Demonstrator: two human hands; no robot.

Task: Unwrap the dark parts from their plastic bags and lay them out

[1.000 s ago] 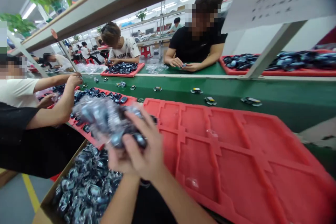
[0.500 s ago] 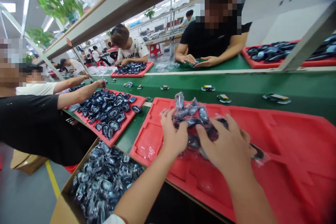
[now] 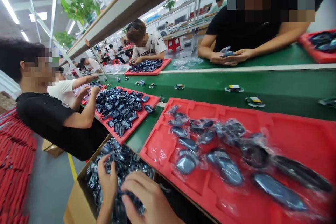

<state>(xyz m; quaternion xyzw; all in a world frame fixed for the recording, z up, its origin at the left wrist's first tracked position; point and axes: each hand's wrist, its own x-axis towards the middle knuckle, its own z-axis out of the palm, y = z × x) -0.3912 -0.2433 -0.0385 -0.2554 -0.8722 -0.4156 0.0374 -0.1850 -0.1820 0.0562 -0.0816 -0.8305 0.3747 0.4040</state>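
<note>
My left hand (image 3: 107, 180) and right hand (image 3: 148, 194) are over the brown box (image 3: 78, 196), and my grip is loose, with the fingers bent and apart. Shiny dark shells (image 3: 133, 162) in clear wrap fill the box. Next to it, the big red tray (image 3: 294, 133) holds more wrapped shells (image 3: 186, 163). A smaller red tray (image 3: 147, 113) sits on the green tabletop (image 3: 140, 134), piled with bare shells (image 3: 115, 101), near a person in black (image 3: 47, 112).

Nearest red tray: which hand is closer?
Right. The right hand is over the box beside the tray; the left hand is also over the box, farther left.
</note>
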